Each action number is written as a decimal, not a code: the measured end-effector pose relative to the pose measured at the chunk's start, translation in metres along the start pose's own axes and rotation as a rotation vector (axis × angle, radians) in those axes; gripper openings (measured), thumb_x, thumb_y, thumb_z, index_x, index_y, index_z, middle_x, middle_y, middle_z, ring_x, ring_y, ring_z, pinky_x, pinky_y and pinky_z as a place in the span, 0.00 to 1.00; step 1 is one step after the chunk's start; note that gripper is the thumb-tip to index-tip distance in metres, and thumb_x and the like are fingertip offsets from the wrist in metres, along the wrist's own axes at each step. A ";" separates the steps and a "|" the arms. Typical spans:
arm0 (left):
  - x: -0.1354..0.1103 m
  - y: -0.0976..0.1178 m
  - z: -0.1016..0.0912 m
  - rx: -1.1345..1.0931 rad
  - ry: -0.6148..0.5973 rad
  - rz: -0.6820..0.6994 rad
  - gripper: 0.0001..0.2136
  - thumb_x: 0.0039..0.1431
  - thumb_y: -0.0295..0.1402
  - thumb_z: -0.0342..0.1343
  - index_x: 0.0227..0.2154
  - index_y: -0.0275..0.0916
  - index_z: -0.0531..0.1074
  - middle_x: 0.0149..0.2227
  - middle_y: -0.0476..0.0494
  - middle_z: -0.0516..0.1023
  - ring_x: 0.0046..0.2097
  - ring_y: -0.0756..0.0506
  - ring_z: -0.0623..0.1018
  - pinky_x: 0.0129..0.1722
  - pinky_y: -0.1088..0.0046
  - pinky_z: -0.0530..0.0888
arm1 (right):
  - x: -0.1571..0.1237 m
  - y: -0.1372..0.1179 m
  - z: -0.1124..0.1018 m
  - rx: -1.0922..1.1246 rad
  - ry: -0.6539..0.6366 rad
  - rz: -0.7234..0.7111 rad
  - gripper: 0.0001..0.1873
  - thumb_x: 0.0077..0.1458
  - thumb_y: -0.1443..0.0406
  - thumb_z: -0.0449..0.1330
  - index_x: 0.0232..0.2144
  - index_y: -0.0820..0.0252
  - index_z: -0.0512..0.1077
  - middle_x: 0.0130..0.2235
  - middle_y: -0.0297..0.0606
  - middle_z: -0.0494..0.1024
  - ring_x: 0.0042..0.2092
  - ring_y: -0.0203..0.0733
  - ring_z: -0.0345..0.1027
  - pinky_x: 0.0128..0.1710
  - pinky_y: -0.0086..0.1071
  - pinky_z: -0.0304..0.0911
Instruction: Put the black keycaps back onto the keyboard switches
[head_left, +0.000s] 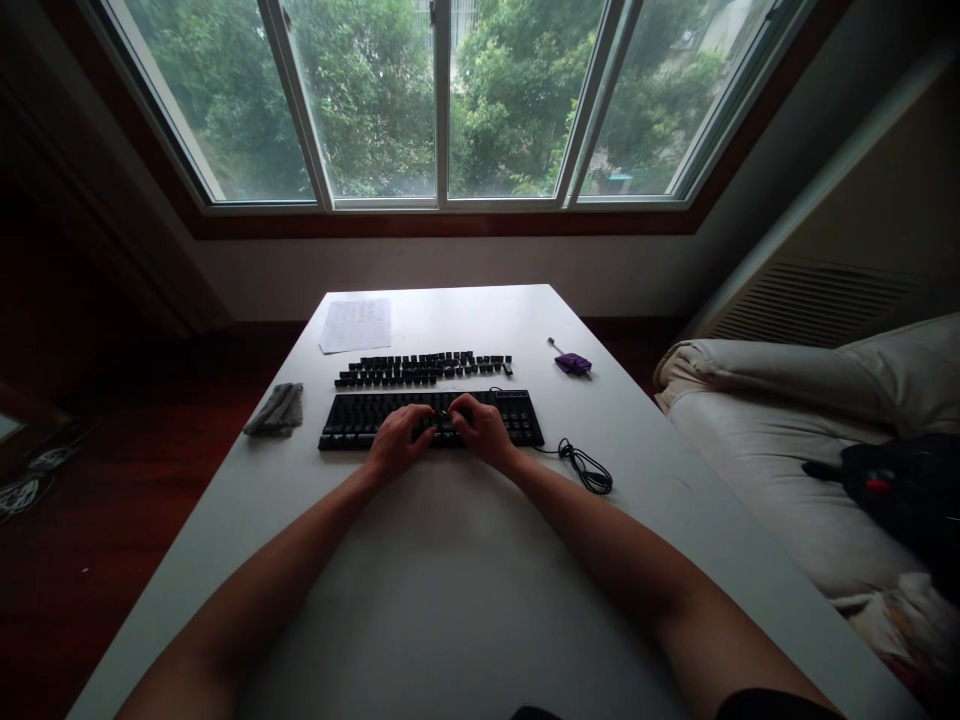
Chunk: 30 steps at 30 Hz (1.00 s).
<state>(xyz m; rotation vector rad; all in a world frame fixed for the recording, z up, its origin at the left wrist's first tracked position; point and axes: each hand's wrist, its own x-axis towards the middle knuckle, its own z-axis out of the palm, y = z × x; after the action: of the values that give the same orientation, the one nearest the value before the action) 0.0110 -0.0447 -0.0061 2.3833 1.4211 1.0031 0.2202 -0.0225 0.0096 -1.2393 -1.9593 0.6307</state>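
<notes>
— What sits closest?

— Two bare forearms, the left forearm (pixel 285 570) and the right forearm (pixel 615 560), stretched forward over the white counter (pixel 450 600) and drawing together toward the middle.

— And the hands?

— The left hand (pixel 396 440) and the right hand (pixel 485 430) both lie on the black keyboard (pixel 349 420), over its middle. The fingers are bent and the tips of both hands nearly meet at one spot on the keys. It is too small to tell whether they pinch anything there.

— Where is the keyboard on the counter?

— Across the centre, set square to the person, with its left end and its right end clear of the hands. Its cable (pixel 586 467) lies coiled just off the right end, near the right wrist.

— What lies around it?

— Beyond it, just apart, are rows of loose black keycaps (pixel 424 368). A sheet of paper (pixel 356 324) lies farther back on the left. A grey cloth (pixel 276 410) sits at the left edge, beside the keyboard's left end. A small purple tool (pixel 573 364) lies to the right, near the right edge.

— Any room to move?

— There is a broad bare stretch of counter under the forearms and a bare strip behind the keycaps up to the far edge. A white sofa (pixel 750 440) stands close along the right side, and dark floor (pixel 112 520) lies to the left.
</notes>
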 end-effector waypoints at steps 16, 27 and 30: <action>0.000 0.004 -0.001 0.114 0.097 0.027 0.08 0.64 0.36 0.55 0.42 0.42 0.74 0.39 0.45 0.79 0.42 0.43 0.77 0.47 0.63 0.70 | -0.006 -0.014 0.003 -0.003 0.005 0.048 0.13 0.61 0.59 0.52 0.37 0.57 0.74 0.26 0.32 0.74 0.25 0.34 0.60 0.29 0.26 0.55; -0.001 0.003 -0.004 -0.032 0.168 0.006 0.06 0.62 0.33 0.56 0.41 0.42 0.74 0.37 0.45 0.78 0.40 0.45 0.77 0.45 0.66 0.73 | 0.000 -0.001 0.003 -0.042 0.124 -0.011 0.09 0.59 0.64 0.52 0.34 0.58 0.72 0.26 0.32 0.73 0.27 0.36 0.63 0.32 0.28 0.57; -0.001 0.003 -0.005 -0.071 0.184 -0.009 0.06 0.62 0.33 0.56 0.42 0.42 0.73 0.37 0.46 0.77 0.40 0.46 0.77 0.44 0.68 0.73 | 0.003 0.003 -0.001 -0.022 0.213 -0.138 0.08 0.60 0.65 0.51 0.33 0.58 0.71 0.33 0.36 0.74 0.34 0.39 0.67 0.37 0.30 0.60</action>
<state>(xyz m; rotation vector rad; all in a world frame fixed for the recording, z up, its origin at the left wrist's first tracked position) 0.0101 -0.0479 -0.0012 2.2822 1.4270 1.2766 0.2219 -0.0185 0.0089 -1.1242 -1.8582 0.3915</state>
